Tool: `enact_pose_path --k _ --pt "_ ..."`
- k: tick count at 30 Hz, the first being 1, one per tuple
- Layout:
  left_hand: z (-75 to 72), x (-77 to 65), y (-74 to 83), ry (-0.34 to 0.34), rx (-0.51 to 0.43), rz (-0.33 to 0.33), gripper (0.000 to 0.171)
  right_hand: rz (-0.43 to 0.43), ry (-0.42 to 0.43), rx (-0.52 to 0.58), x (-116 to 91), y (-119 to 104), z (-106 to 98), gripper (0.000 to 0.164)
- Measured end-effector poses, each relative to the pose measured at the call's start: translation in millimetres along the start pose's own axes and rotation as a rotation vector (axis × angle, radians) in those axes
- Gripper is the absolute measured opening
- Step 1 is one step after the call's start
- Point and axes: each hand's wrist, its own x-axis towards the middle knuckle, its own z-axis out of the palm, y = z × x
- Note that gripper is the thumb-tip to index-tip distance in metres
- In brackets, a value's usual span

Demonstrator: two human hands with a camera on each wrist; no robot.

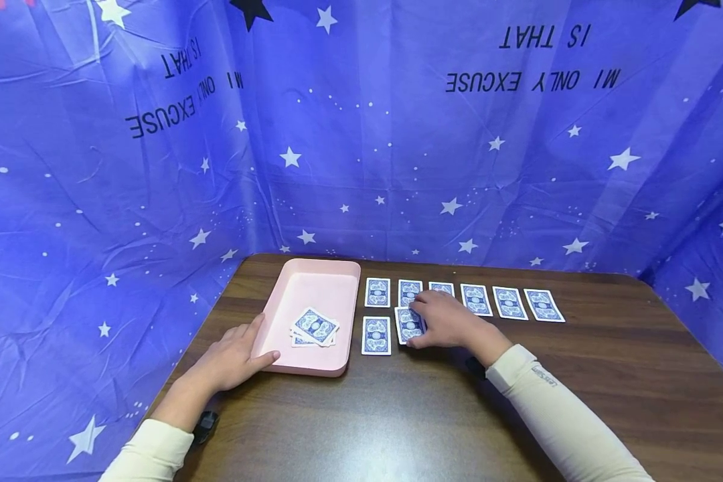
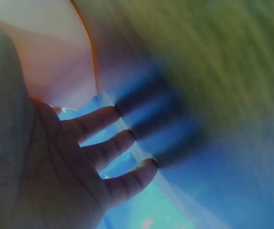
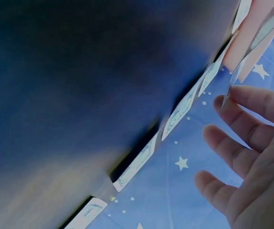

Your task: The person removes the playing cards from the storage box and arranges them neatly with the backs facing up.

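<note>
My right hand (image 1: 448, 320) pinches a blue-backed playing card (image 1: 407, 326) by its right side, close over the table in the near row. In the right wrist view this card (image 3: 265, 29) stands tilted at the fingertips, the other fingers (image 3: 223, 143) spread apart. To its left lies another face-down card (image 1: 376, 336). My left hand (image 1: 231, 355) rests at the left side of a pink tray (image 1: 324, 284), the thumb over its near left corner. Its straight fingers (image 2: 110, 148) touch the table in the left wrist view. Inside the tray lies a small messy pile of cards (image 1: 316, 326).
Behind the right hand runs a far row of several face-down cards, from one beside the tray (image 1: 377, 292) to a slanted one at the right (image 1: 544, 306). A blue star-printed curtain (image 1: 391, 134) hangs round the brown wooden table (image 1: 349, 428).
</note>
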Motion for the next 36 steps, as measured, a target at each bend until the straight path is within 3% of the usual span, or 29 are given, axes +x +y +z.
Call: enact_pose_path --k 14,36 --pt "-1.3 -1.1 1.8 -0.009 -0.006 -0.016 0.096 0.048 -0.096 -0.038 -7.7 -8.5 5.3 0.080" --pt "-0.2 0.2 0.8 -0.006 -0.005 -0.011 0.096 0.073 -0.124 -0.027 -10.2 -8.4 6.3 0.085"
